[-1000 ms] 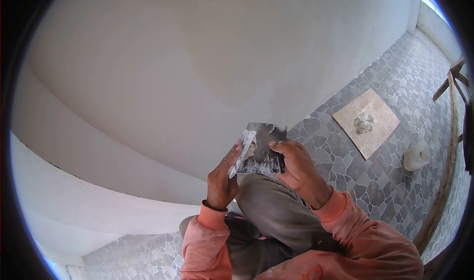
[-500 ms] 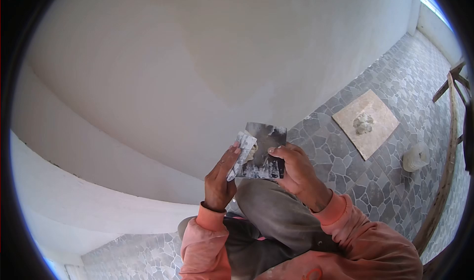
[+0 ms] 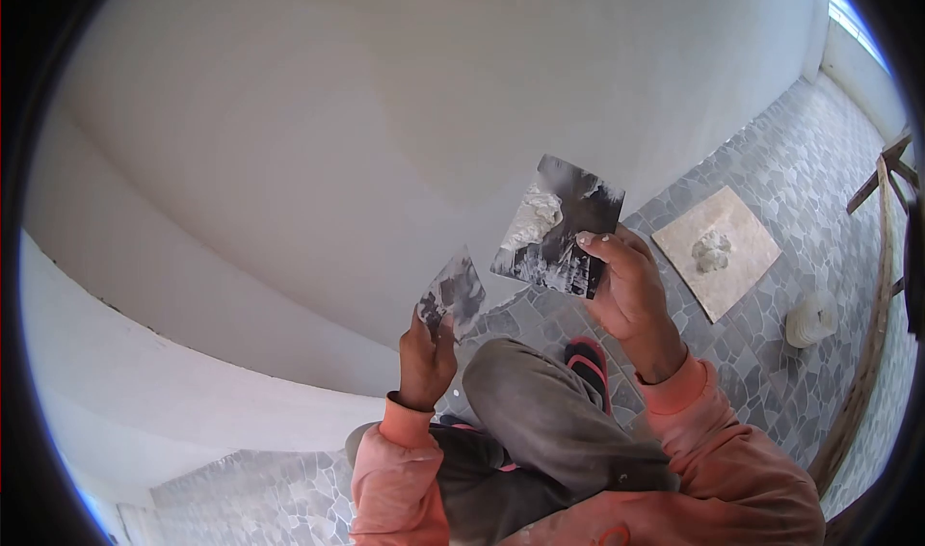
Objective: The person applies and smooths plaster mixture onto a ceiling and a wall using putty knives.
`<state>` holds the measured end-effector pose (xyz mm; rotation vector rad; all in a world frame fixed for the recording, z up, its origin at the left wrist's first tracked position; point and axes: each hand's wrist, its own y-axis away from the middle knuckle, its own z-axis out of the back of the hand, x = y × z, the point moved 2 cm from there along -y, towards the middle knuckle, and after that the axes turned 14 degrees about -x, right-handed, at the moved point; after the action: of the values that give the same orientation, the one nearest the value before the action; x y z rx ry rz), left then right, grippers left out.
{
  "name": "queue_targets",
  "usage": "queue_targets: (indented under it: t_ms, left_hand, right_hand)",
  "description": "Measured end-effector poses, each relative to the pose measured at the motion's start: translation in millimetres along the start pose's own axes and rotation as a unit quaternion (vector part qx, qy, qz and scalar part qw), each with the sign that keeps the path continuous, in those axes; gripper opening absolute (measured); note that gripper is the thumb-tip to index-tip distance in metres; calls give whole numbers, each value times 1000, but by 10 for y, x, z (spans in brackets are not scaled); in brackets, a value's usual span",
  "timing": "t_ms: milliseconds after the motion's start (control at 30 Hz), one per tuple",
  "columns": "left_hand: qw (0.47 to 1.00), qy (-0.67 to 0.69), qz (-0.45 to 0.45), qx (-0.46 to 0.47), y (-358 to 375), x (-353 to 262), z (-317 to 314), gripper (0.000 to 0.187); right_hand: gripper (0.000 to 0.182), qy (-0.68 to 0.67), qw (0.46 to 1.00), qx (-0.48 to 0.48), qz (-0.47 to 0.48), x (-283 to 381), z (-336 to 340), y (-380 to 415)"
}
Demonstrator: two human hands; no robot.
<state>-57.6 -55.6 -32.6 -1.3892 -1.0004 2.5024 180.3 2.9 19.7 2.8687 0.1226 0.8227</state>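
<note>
My right hand (image 3: pixel 631 291) grips a dark, flat square plate (image 3: pixel 588 209) by its right edge, thumb on top. White smears cover parts of the plate, and a lump of pale putty (image 3: pixel 536 216) sits on its left side. Lower and to the left, my left hand (image 3: pixel 427 363) is closed on a smaller thin scraper blade (image 3: pixel 455 293), grey and streaked with white. The blade and the plate are apart. Behind both stands a pale wall (image 3: pixel 289 141) with a darker, damp-looking patch (image 3: pixel 453 132).
On the stone-patterned floor (image 3: pixel 713 372) to the right lies a beige tile (image 3: pixel 737 223) bearing a putty heap (image 3: pixel 711 250). Nearby stands a whitish round container (image 3: pixel 811 319). A wooden pole (image 3: pixel 875 344) runs along the far right. My bent knee (image 3: pixel 525 392) is below my hands.
My right hand has lifted the plate up and to the right, tilting it. My left hand has drawn the scraper blade away from it. The putty now shows as a lump on the plate.
</note>
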Motion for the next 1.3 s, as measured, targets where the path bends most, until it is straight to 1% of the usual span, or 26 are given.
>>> queue_targets:
  t_ms: [33,67,100,133,167,200,267,300,367,433,467,533,567,700,800,833,867,933,967,1033,1067,1100,1133,1200,1233,1300]
  left_hand:
    - [995,77,33,-47,-30,18,-19,35]
    - [977,115,169,-55,-49,97,-8,33]
    - [939,152,302,-63,-55,185,33,31]
    - [895,269,349,-70,-59,227,-6,29]
    - [834,377,395,-82,-62,268,-44,27]
    - [802,412,425,-78,-93,209,-77,27]
    - [730,481,480,-70,-151,44,-113,28]
    - [716,499,484,-64,-168,44,-139,31]
    - [769,486,413,-40,-199,-27,-153,33]
    - [768,502,396,-30,-219,-80,-133,36]
    - [755,514,405,-35,-226,-48,-131,36]
    - [729,537,423,-43,-234,-7,-133,35]
    - [727,527,437,-52,-221,15,-141,33]
    - [746,498,436,-71,-209,106,-166,31]
    - [770,462,429,-99,-242,108,-141,28]
    - [778,453,420,-111,-266,67,-118,27]
    - [786,445,411,-123,-288,48,-108,27]
    - [824,405,351,-183,-292,51,-158,25]
    - [840,382,322,-212,-281,57,-168,24]
    - [881,318,258,-235,-262,-1,-181,24]
    - [899,287,224,-243,-274,-33,-189,24]
    - [920,252,165,-250,-290,-55,-207,24]
    - [932,223,137,-252,-285,-95,-224,24]
    - [949,164,78,-258,-273,-191,-252,24]
    - [956,126,28,-263,-273,-179,-269,25]
    - [969,68,14,-238,-212,-229,-285,25]
  right_hand:
    - [19,33,998,-22,42,23,-117,71]
    - [19,114,988,11,103,-1,-40,10]
    - [19,194,967,46,161,-66,117,-99]
    - [19,311,910,82,262,-81,115,-80]
    - [19,408,830,98,367,-98,115,-57]
    - [17,430,809,115,384,-170,77,-25]
    - [31,503,706,249,432,-253,33,-66]
    - [42,472,694,304,451,-308,-28,-71]
    - [63,402,661,412,482,-452,-168,-62]
    - [77,446,598,455,486,-521,-103,-111]
    - [84,467,565,476,485,-540,-54,-137]
    - [83,501,550,465,479,-541,24,-198]
    - [83,514,541,458,483,-544,101,-259]
    - [80,573,488,438,492,-500,362,-483]
    - [71,674,352,432,485,-421,629,-722]
    - [71,692,398,399,452,-394,719,-719]
    - [62,697,487,332,408,-340,801,-691]
    - [45,679,644,187,300,-188,876,-522]
    - [36,663,679,150,278,-138,880,-410]
    - [22,620,745,67,236,-17,893,-179]
    - [19,594,763,74,246,-35,852,-61]
    - [18,567,779,81,255,-110,778,66]
    - [18,539,795,88,263,-184,716,173]
    - [17,540,798,75,256,-304,648,258]
    - [17,528,806,69,259,-379,602,272]
    - [14,505,821,60,258,-494,515,253]
